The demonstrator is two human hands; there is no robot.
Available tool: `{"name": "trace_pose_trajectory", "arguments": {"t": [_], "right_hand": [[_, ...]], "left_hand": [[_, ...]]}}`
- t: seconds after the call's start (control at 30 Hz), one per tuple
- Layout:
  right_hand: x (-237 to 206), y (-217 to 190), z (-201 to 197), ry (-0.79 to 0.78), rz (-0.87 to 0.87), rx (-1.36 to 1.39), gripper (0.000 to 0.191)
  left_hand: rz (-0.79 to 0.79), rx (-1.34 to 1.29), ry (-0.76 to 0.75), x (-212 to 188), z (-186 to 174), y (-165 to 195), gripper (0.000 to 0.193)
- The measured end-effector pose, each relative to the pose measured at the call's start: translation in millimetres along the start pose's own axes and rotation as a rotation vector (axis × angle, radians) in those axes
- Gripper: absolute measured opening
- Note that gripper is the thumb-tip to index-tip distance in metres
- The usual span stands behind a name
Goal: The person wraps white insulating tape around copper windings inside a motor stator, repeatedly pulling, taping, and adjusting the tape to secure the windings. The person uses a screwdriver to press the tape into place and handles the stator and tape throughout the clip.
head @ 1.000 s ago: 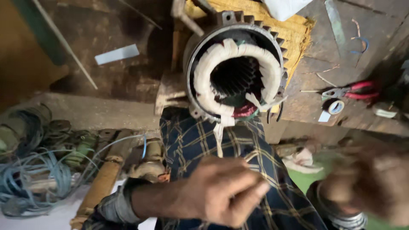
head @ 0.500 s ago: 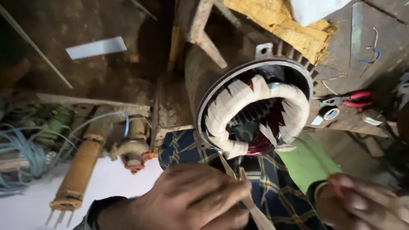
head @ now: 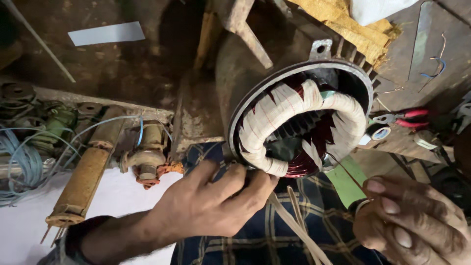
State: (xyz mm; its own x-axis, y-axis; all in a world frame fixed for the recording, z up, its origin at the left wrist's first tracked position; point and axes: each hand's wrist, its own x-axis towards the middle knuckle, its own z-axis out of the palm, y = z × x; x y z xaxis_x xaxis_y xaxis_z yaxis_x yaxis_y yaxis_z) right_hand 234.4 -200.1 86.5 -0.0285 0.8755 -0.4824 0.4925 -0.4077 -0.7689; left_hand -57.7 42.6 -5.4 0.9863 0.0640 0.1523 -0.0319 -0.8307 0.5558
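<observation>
Far left: tangle of pale blue wires [head: 19, 162], then a rusty cylindrical metal part [head: 81, 189] on white sheet. Left hand [head: 208, 203] mid-frame, fingers curled and pressed onto the lower rim of the round grey metal motor stator [head: 299, 125] — white-taped windings, red copper inside, resting on a blue plaid cloth [head: 274, 230]. Right hand [head: 417, 221] pinching thin wire, fingers bunched together. Red-handled pliers [head: 405, 117] beyond.

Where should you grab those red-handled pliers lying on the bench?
Probably by the two red handles of the red-handled pliers, coming from the right: the handles point that way, while the metal nose faces left toward the white-wrapped round motor winding.
</observation>
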Motion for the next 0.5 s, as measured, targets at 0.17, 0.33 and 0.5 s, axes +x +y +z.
{"name": "trace_pose_trajectory", "arguments": {"t": [0.17,0.33,0.5], "right_hand": [[11,0,8,0.096,-0.241,-0.094,0.057],[18,-9,10,0.128,-0.128,0.101,0.061],[5,-5,15,0.111,0.195,0.422,0.045]], "left_hand": [[0.071,-0.036,-0.038,8,-1,-11,0.027],[0.110,-0.062,-0.019,15,-1,-18,0.024],[0.149,-0.087,-0.016,17,1,-19,0.022]]}}
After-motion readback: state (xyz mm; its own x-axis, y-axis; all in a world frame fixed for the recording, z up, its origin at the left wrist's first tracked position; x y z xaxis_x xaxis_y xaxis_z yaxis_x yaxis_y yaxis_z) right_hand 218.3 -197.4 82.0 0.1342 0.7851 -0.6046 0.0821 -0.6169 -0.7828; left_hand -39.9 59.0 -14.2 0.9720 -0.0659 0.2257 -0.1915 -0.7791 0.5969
